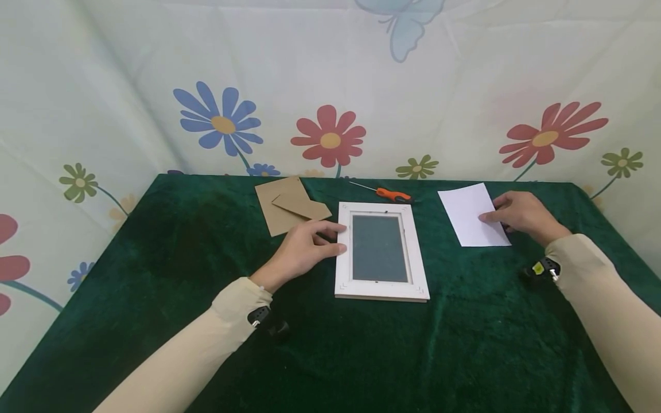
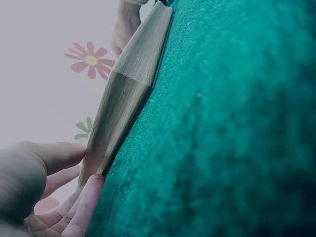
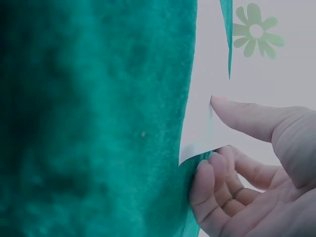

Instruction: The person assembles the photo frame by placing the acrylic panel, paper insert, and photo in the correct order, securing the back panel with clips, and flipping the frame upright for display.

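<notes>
A white picture frame [image 1: 382, 291] with a dark pane lies flat on the green cloth, its wooden side edge [image 2: 131, 74] showing in the left wrist view. My left hand [image 1: 302, 250] grips the frame's left edge, with thumb and forefinger over the white border and other fingers low against the side. To the right, a sheet of white paper [image 1: 471, 213] is pinched at its right edge by my right hand [image 1: 524, 215]. The right thumb lies on top of the paper [image 3: 200, 94]. The fingers beneath it are partly hidden.
A brown backing board [image 1: 268, 203] lies left of the frame, with a smaller pointed brown piece [image 1: 304, 206] on top. An orange-handled screwdriver [image 1: 392, 195] lies behind the frame. A flower-patterned curtain [image 1: 465, 86] hangs along the table's back edge.
</notes>
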Available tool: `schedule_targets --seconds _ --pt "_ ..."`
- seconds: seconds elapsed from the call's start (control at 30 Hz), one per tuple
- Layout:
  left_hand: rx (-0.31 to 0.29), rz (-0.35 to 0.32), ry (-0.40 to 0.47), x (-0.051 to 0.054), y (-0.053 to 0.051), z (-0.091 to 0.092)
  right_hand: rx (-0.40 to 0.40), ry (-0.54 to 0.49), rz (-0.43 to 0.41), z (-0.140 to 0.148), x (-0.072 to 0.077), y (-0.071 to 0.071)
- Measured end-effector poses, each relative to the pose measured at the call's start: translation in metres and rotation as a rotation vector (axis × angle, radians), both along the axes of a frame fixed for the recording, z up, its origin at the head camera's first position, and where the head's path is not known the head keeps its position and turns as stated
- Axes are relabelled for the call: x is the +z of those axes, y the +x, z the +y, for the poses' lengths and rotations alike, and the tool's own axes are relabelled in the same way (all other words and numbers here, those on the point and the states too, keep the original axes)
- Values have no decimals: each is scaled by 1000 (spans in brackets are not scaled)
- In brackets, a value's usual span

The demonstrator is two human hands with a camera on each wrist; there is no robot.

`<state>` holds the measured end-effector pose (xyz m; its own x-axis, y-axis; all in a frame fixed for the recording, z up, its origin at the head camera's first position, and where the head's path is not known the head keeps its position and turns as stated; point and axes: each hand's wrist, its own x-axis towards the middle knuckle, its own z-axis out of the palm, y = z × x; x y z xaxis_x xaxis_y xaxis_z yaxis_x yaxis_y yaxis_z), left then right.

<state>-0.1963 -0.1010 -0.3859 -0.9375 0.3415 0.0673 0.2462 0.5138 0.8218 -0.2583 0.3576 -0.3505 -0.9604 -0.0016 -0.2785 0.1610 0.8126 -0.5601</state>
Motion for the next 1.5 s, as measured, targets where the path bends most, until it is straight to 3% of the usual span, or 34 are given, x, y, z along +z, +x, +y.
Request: schedule_targets --seconds 0.23,0.8,0.93,1.5 --pt "-2 -4 5 0 1 0 -19 -17 97 -3 3 9" --pt "1 6 -2 -1 0 0 -126 -229 283 -25 35 36" --pt "0 3 -2 -1 0 0 -117 -306 320 -34 38 43" --pt "2 2 -8 1 1 0 -12 -598 282 -88 27 54"
